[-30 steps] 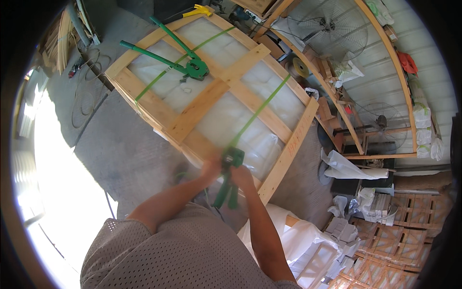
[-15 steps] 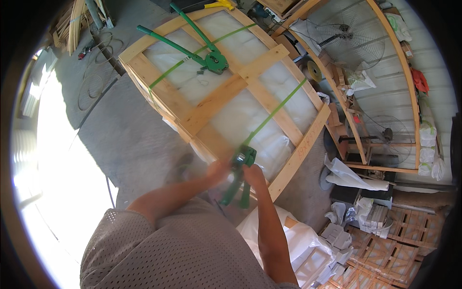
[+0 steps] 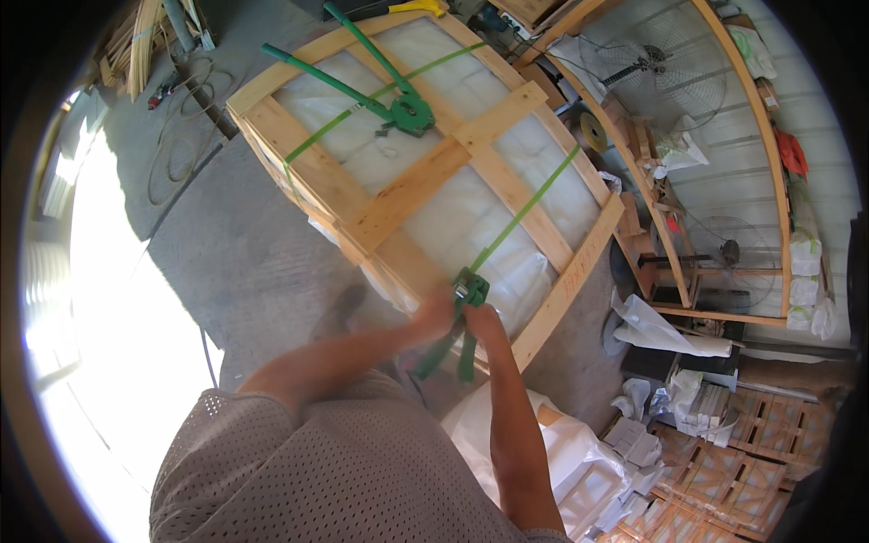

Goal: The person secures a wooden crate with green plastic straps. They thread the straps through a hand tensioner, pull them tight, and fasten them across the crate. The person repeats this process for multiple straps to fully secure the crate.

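A green strapping tensioner with two handles lies over the near edge of a wooden crate. My right hand is closed around it, just below its head. My left hand is against the tensioner's left side, its fingers smeared by motion, so its grip is unclear. A green strap runs from the tensioner's head across the slatted crate top, over white wrapping. A second green strap crosses the far part. On it rests a long-handled green strapping sealer, untouched.
A yellow-handled tool lies beyond the crate's far edge. To the right stand a wooden frame, wire fans and a strap reel. White-wrapped goods sit by my right forearm. Cables lie on the floor at left.
My hands and the tensioner have shifted slightly right in view, the left hand moving closer to the tool's head. The crate and sealer appear slightly shifted too, with the view.
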Available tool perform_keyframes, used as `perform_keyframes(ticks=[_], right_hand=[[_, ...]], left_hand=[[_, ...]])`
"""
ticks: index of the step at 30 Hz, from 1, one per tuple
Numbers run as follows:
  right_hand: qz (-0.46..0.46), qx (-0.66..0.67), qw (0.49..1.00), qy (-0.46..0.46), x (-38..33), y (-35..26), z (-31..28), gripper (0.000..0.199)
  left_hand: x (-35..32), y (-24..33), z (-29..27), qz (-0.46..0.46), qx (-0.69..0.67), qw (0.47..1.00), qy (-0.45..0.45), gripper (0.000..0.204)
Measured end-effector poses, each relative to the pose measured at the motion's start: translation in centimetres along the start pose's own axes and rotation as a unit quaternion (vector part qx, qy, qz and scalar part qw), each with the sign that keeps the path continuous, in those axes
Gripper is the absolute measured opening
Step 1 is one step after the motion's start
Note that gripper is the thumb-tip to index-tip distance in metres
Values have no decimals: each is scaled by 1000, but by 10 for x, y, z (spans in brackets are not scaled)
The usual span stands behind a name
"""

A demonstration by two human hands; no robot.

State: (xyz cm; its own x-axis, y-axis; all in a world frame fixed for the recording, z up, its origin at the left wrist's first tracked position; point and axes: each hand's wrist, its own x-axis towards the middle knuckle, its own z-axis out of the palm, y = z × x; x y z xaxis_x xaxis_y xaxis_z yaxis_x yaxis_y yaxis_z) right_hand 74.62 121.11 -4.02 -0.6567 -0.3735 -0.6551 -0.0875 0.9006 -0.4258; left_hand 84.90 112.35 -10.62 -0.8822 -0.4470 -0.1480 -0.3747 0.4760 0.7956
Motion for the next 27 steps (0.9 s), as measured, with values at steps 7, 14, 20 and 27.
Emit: perform_keyframes(ticks=[7,14,20,27], right_hand=[[-81,9,996,22,7,11,7,40],[-104,-82,989,64,31,35,24,21],[-110,-96,989,8,57,55,27,11],[-97,-91,990,41,43,40,21,11]], left_hand=[[-17,39,-28,-157,-84,982,-56,41],[-20,44,-26,-136,-62,985,-85,42],[-23,34,-29,-53,-63,995,-53,50],[-41,28,-21,-35,61,996,-59,58]])
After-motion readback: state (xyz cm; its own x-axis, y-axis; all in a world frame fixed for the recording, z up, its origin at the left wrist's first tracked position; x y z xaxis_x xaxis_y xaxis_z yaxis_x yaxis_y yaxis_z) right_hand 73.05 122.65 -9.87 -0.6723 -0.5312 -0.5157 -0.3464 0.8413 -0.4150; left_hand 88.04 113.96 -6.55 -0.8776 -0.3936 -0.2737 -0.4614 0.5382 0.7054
